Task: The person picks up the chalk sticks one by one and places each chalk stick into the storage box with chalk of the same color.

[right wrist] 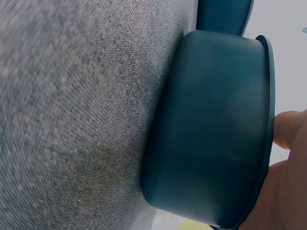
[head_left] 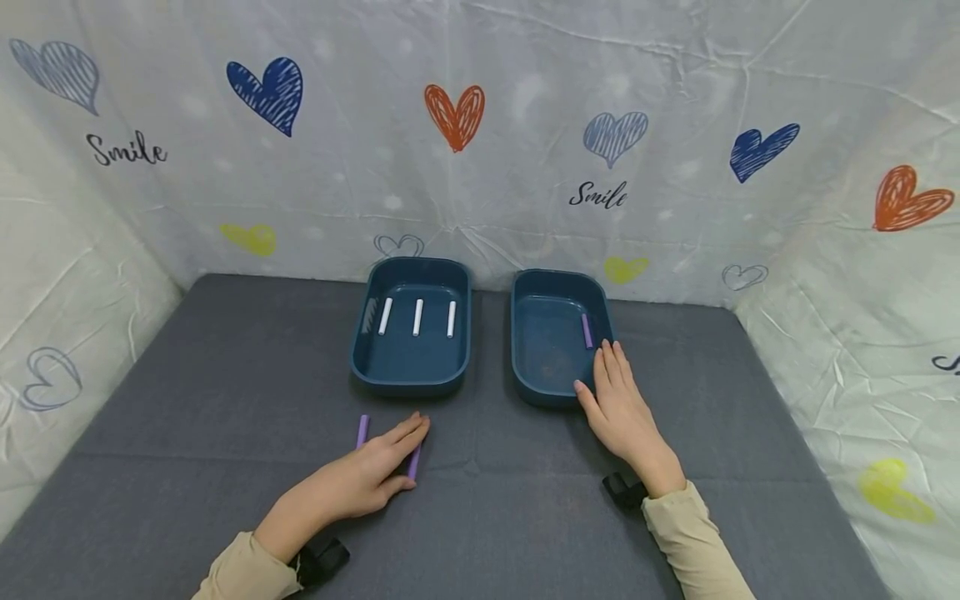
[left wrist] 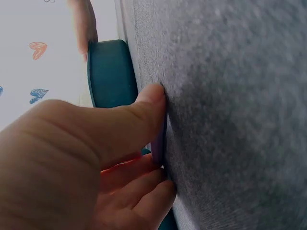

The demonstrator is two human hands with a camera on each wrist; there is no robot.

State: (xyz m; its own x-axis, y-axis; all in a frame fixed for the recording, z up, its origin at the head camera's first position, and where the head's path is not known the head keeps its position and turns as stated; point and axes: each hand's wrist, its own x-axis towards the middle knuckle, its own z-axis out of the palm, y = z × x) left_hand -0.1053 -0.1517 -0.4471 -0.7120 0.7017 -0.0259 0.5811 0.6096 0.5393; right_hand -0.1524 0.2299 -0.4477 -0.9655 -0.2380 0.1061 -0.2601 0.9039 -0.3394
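"Fingers of the left hand: what have they got?"

"With the thumb, they pinch a purple stick at the gray cloth, near the left tray."

"And the right hand?"

"Fingers straight, close together, thumb apart, touching the rim of the right tray; another purple stick lies inside."

"White sticks?"

"Three, in the left tray."

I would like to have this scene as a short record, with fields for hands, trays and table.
Left hand: thumb and fingers at opposite ends of one purple stick
Right hand: at right tray's rim
Left tray: three white sticks
Right tray: single purple stick
Gray table: another purple stick, partly hidden by left hand
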